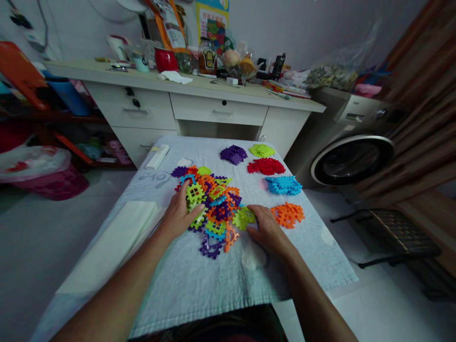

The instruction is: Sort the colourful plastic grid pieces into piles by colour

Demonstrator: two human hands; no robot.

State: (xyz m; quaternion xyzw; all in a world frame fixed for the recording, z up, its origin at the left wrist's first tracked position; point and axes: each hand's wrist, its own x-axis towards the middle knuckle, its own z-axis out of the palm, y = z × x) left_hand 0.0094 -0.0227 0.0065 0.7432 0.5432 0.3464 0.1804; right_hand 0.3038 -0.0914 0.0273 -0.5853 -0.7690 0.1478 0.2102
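A cloth-covered table (210, 294) fills mid-frame. At its centre lies a multicoloured pile of interlocking plastic tiles (221, 210); right of centre — a purple heap (233, 155), lime heap (261, 151), red heap (266, 166), blue heap (284, 185), orange heap (288, 215). Left: a white box (157, 157), folded white sheet (110, 247).

The jumbled heap of flat, notched plastic pieces (221, 211) mixes lime green, orange, purple, sky blue and a little red, several pieces patterned with square, window-like cut-outs. Each small pile of notched plastic pieces keeps to one colour: deep purple pile (233, 154), lime green pile (261, 150), bright red pile (266, 166), sky blue pile (285, 185), vivid orange pile (288, 215). The pale blue rectangular fabric cloth (199, 289) bears grey looping lettering, whitish blotches and a pinkish spot. The long folded soft sheet (110, 244) is plain creamy white; the slim oblong box (157, 157), white.
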